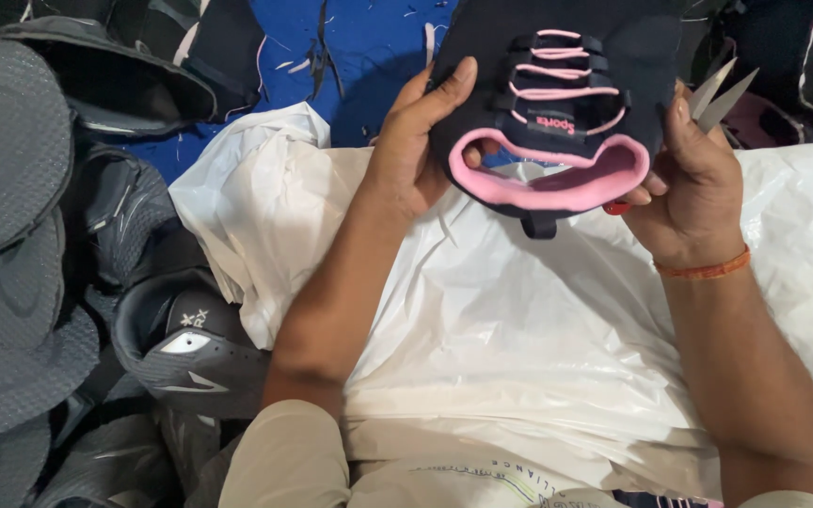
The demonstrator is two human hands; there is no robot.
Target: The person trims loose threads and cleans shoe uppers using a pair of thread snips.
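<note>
Both my hands hold up a black shoe upper (557,56) with pink laces and a pink collar lining. My left hand (414,150) grips its left side, thumb on the outside, fingers behind. At the upper's right edge is my right hand (693,183), which also holds small scissors (719,94) whose open blades point up and to the right. An orange thread band circles my right wrist. The far part of the upper is cut off by the top of the frame.
A white plastic sheet (519,329) covers my lap. Stacked grey and black shoe uppers (11,282) pile up at the left, one dark upper (190,348) near my left elbow. Blue cloth (369,47) lies beyond. More dark pieces sit at the top right.
</note>
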